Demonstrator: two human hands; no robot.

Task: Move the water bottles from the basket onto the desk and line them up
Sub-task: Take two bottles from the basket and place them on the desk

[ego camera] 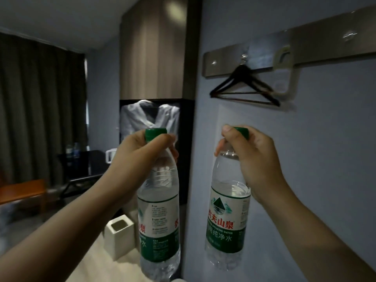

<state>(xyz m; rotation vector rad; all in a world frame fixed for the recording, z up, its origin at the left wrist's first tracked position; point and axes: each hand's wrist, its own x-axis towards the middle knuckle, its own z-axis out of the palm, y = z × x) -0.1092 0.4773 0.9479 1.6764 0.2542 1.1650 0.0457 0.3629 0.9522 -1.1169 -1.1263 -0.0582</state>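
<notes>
I hold two clear water bottles with green caps and green-and-white labels, both upright in the air. My left hand grips the neck of the left bottle. My right hand grips the neck of the right bottle just below its cap. The dark desk stands far off at the left, with two more bottles on it. The basket is out of view.
A grey wall with a hook rail and a black hanger is close on the right. A dark open wardrobe with a white robe lies straight ahead. A white square bin sits on the floor. Curtains and an orange seat are at the left.
</notes>
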